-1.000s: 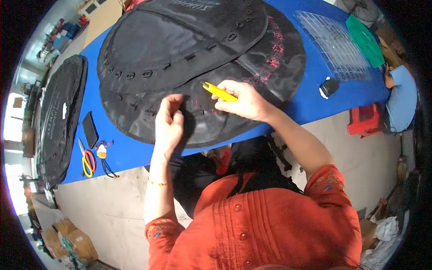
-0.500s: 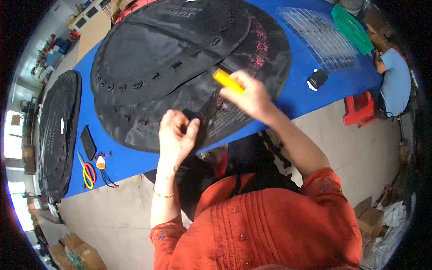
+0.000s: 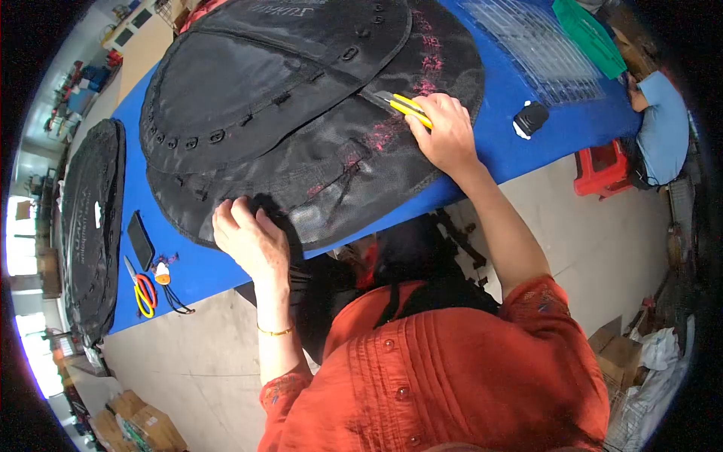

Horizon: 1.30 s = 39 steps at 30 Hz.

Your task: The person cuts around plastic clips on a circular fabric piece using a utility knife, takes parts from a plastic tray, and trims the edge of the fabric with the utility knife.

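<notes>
Both hands have moved apart over the last half second: the right grip [image 3: 446, 132] has gone further right and away from the body, the left grip [image 3: 252, 237] further left. The right grip is closed around a yellow cutter [image 3: 410, 110], thumb along its near side, with the blade end pointing forward and left. Below both grips lies a large round black cloth [image 3: 361, 196], a smaller black panel [image 3: 226, 83] overlapping it ahead of the left grip. The left grip is loosely open, fingers slightly bent and thumb apart, with nothing visible in it; it appears to rest on the cloth's near edge. Whether the blade touches the cloth is hard to tell from this angle. Pink threads [image 3: 380, 137] are scattered on the cloth just left of the right grip.

Left of the left grip, on the blue bench [image 3: 497, 162], lie a black phone-like slab [image 3: 140, 239] and scissors [image 3: 144, 294] with red and yellow handles. Right of the right grip sit a small black-and-white object [image 3: 531, 120] and, beyond it, clear plastic sheeting [image 3: 538, 49]. Further right is another person [image 3: 663, 128] in light blue.
</notes>
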Each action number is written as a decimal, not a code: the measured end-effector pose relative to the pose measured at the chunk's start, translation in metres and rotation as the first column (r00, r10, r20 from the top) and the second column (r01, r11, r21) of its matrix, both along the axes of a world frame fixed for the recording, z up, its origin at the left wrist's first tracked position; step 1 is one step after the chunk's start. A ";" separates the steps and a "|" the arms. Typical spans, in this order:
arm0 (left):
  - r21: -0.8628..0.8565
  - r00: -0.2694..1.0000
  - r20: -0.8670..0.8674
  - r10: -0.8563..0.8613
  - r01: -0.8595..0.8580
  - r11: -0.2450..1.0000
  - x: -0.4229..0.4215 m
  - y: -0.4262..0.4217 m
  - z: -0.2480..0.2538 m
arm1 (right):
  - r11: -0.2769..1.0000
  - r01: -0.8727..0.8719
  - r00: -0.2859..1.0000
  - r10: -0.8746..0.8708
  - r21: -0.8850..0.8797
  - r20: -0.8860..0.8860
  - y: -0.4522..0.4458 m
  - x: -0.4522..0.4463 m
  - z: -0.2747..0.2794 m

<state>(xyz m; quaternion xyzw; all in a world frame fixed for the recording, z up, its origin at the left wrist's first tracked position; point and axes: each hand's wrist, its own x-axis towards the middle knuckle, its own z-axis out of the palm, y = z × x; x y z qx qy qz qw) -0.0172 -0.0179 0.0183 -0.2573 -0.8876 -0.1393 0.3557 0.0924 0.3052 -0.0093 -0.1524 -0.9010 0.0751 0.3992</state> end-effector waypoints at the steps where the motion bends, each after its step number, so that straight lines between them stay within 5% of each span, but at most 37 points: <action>1: -0.002 1.000 0.001 0.003 -0.003 1.000 0.003 0.000 0.008 | 1.000 -0.009 1.000 0.009 0.005 -0.005 -0.001 -0.001 -0.001; 4: 0.413 0.824 0.373 -0.427 0.264 0.872 0.038 0.002 0.052 | 1.000 -0.014 1.000 0.014 0.017 0.006 -0.002 -0.002 0.001; 6: 0.585 0.651 0.287 -0.702 0.461 0.667 0.069 -0.002 0.084 | 0.999 -0.026 1.000 0.026 0.024 0.009 0.001 -0.003 0.000; 8: 0.814 0.385 0.065 -0.921 0.514 0.272 0.099 -0.009 0.096 | 1.000 -0.010 0.999 0.009 0.024 0.037 0.002 -0.003 -0.002; 9: 0.848 0.000 0.024 -1.000 0.530 0.021 0.095 -0.017 0.112 | 1.000 -0.005 0.998 0.004 0.017 0.059 0.003 -0.003 -0.003; 10: 0.852 0.015 0.034 -0.999 0.521 0.037 0.094 -0.017 0.122 | 1.000 -0.014 0.998 0.014 0.008 0.054 0.003 -0.003 -0.002; 14: 0.884 -0.569 -0.146 -0.809 0.293 -0.365 0.091 -0.010 0.154 | 1.000 -0.025 0.995 0.024 0.001 0.097 0.006 -0.003 -0.002; 16: 0.929 -0.490 -0.179 -0.853 0.200 -0.310 0.104 -0.007 0.167 | 1.000 -0.015 0.994 0.014 0.007 0.106 0.007 -0.002 -0.003; 19: 0.947 -0.611 -0.114 -0.783 0.172 -0.272 0.101 -0.009 0.172 | 0.999 0.008 0.990 -0.012 0.032 0.142 0.006 -0.002 -0.002; 22: 0.977 -0.505 -0.132 -0.853 0.080 -0.199 0.123 -0.017 0.178 | 0.999 -0.007 0.994 0.003 0.039 0.106 0.010 -0.003 -0.007; 24: 0.998 -0.089 -0.008 -0.996 -0.067 -0.002 0.147 -0.024 0.178 | 0.999 -0.009 0.994 0.003 0.048 0.107 0.009 -0.002 -0.007; 31: 0.965 -0.294 -0.261 -0.920 -0.050 -0.258 0.130 -0.011 0.154 | 0.999 -0.014 0.995 0.010 0.045 0.103 0.009 -0.003 -0.005; 33: 0.898 -0.333 -0.427 -0.841 -0.052 -0.436 0.128 -0.008 0.140 | 0.999 -0.017 0.995 0.012 0.047 0.100 0.010 -0.003 -0.006; 39: 0.966 -0.257 -0.251 -0.933 -0.134 -0.222 0.137 -0.011 0.165 | 0.999 -0.021 0.995 0.017 0.041 0.095 0.009 -0.004 -0.005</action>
